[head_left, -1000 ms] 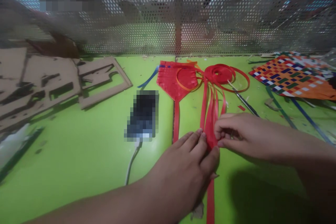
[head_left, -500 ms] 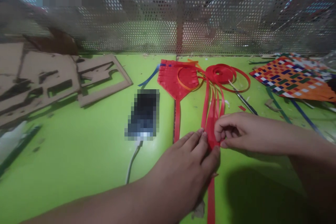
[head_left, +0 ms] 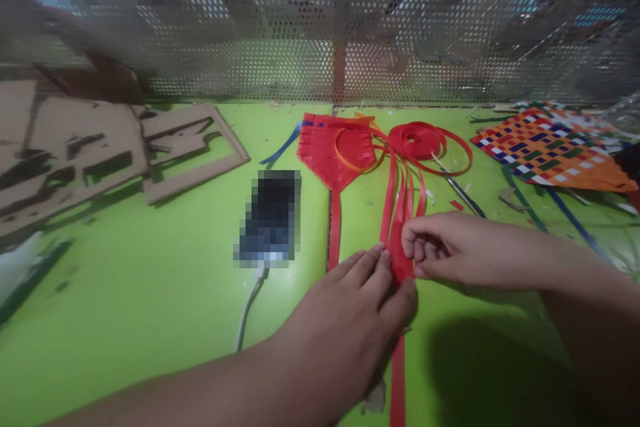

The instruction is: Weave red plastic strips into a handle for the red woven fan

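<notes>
The right hand [head_left: 450,250] is curled, pinching red paper strips [head_left: 400,253] between thumb and fingers, while the open left hand [head_left: 345,327] presses flat against them on the green worktop [head_left: 150,293], its fingertips just beside the pinch. The strips run up beyond both hands to a red coil [head_left: 415,140]. Past the left fingertips lies a woven red piece [head_left: 335,147]; scissors [head_left: 460,195] lie beyond the right hand, with a woven orange mat [head_left: 550,150] farther off.
</notes>
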{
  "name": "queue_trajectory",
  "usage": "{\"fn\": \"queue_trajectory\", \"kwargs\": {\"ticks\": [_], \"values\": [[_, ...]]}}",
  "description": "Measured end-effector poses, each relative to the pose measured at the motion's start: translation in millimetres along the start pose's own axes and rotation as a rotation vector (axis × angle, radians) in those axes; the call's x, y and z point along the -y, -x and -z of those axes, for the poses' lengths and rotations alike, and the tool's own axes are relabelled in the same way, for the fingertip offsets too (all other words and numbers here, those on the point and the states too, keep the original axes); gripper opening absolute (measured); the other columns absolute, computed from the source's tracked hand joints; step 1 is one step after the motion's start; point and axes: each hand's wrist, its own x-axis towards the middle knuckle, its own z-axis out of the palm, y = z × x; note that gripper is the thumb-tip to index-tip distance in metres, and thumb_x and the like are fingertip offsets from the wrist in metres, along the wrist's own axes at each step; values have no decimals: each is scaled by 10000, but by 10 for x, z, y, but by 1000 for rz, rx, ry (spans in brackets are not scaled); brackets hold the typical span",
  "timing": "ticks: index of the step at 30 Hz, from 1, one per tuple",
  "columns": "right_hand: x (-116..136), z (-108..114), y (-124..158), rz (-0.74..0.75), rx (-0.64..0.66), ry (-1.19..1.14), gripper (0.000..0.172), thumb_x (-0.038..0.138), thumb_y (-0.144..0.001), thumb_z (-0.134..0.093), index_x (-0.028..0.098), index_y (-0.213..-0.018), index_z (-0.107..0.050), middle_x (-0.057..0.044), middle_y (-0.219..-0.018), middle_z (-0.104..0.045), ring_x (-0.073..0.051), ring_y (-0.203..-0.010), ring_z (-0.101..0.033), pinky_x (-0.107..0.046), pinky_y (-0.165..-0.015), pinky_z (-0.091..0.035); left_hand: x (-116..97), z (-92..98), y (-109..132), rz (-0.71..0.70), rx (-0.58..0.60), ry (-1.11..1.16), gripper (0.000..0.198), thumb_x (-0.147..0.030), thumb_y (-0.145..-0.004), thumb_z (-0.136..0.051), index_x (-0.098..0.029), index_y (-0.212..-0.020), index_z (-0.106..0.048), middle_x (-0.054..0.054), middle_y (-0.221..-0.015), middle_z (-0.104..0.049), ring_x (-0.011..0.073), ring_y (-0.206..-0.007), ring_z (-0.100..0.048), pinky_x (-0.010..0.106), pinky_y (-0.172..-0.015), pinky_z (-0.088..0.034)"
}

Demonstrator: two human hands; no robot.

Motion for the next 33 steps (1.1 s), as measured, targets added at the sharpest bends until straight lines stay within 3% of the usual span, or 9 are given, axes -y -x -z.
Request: {"fn": "queue_trajectory", "kwargs": {"ticks": [3, 8, 16, 21, 28, 33], "values": [[7, 19, 2, 1, 24, -27, 130, 156, -804, -661, 226, -911, -638, -6, -837, -693, -173, -746, -616, -265, -643, -481, 15, 5, -1, -4, 10, 9, 1000, -692, -879, -740, -63, -1589, -423, 261, -1600, -504, 434, -1504, -463, 546, -1265, -391], [26, -8, -36, -66, -7, 20, 147, 138, -783, -651, 237, -887, -623, 16, -782, -667, -166, -698, -592, -264, -595, -434, 32, 17, 0, -24, 5, 5, 1018, -688, -878, -742, -42, -1591, -411, 258, -1602, -504, 435, -1515, -443, 533, -1279, -370], [17, 46, -33, -19, 73, -63, 127, 164, -801, -663, 218, -911, -628, -10, -862, -679, -170, -767, -607, -270, -674, -488, 9, -27, 5, -3, -44, -22, 835, -630, -940, -693, -103, -1553, -480, 208, -1546, -564, 414, -1489, -472, 518, -1263, -379], [-3, 25, -29, -47, 26, -29, 125, 168, -818, -642, 232, -926, -634, -9, -849, -677, -175, -761, -607, -276, -684, -485, 8, -36, 5, 13, -56, -10, 829, -584, -933, -713, -93, -1556, -469, 211, -1523, -580, 416, -1496, -462, 510, -1259, -377], [6, 26, -13, -22, 39, -15, 120, 174, -836, -630, 235, -939, -634, -16, -856, -682, -189, -767, -603, -288, -680, -473, 5, -18, 3, 1, -51, -13, 859, -672, -935, -682, -92, -1537, -488, 220, -1529, -573, 415, -1487, -470, 522, -1256, -373], [35, 48, -13, -58, 61, -1, 129, 159, -813, -648, 233, -918, -637, -10, -859, -687, -186, -764, -608, -271, -646, -448, 0, -20, 7, 21, -68, -29, 699, -516, -982, -661, -86, -1511, -513, 209, -1490, -606, 414, -1481, -481, 511, -1237, -396]]}}
